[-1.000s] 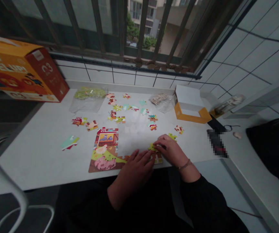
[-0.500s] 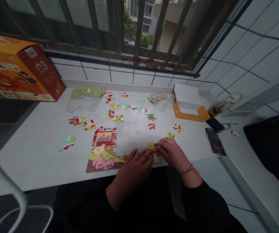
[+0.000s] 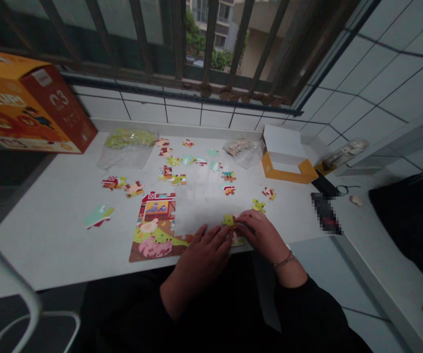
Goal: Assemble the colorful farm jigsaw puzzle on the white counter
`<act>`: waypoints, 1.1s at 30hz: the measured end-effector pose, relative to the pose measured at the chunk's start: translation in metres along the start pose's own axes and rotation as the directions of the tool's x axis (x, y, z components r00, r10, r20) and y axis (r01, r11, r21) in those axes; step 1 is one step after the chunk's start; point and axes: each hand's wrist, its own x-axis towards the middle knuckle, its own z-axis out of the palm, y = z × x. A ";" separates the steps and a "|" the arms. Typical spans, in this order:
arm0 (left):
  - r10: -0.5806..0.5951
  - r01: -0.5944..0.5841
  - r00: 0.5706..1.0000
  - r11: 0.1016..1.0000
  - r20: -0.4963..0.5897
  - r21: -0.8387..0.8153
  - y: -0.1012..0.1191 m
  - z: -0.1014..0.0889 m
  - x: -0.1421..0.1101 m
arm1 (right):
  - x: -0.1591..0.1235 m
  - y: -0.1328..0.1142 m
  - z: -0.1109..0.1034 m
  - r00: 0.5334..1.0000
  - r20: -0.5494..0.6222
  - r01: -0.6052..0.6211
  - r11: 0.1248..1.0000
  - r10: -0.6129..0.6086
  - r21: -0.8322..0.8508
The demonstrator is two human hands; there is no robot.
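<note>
Both hands work at the near edge of the white desk (image 3: 60, 230), approx centre of view. Left hand (image 3: 202, 252) lies flat, fingers spread & pressed down on the near-right end of the assembled puzzle section (image 3: 155, 226). Right hand (image 3: 261, 231) sits just right of it, fingers curled narrow, fingertips pinching a yellow-green puzzle piece (image 3: 228, 220) against the desk, touching the row of joined pieces under the left hand's fingers. A thin bracelet (image 3: 284, 260) is on the right wrist; both sleeves are dark.

Assembled section shows a red barn w/ birds in a window, a white hen, green grass & a pink pig at the near-left corner. Loose pieces (image 3: 182, 164) are scattered farther back, mid-desk; a few more (image 3: 265, 198) lie right of the hands, and a teal-and-red piece (image 3: 99, 215) lies alone to the left.

Far left: big orange-red box (image 3: 31, 110) on its side, end panel reads "C3" in white; other print is too blurred to read. Beside it, a clear plastic bag (image 3: 130, 147) w/ greenish pieces. Far right: a second clear bag (image 3: 241, 149), then a small open orange box (image 3: 287, 159) w/ white inside. A dark pixelated object (image 3: 325, 213) lies at the desk's right edge. Behind: white tiled wall & barred window (image 3: 211, 44) w/ buildings and trees outside.
</note>
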 end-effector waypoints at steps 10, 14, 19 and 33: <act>0.007 -0.007 1.000 1.000 0.007 -0.002 0.000 -0.001 0.001 | -0.001 0.003 -0.001 1.000 0.004 0.003 1.000 -0.003 0.029; 0.004 -0.004 1.000 1.000 0.002 0.004 0.000 0.001 0.001 | -0.002 0.003 0.000 1.000 -0.001 -0.026 0.998 0.026 0.065; 0.010 -0.010 1.000 1.000 0.013 0.011 0.000 0.003 0.000 | -0.002 0.003 0.000 0.999 -0.026 -0.037 0.994 0.040 0.105; 0.006 -0.006 1.000 1.000 -0.004 -0.016 0.000 0.002 0.001 | -0.001 0.002 -0.002 0.998 -0.033 -0.045 0.997 0.047 0.061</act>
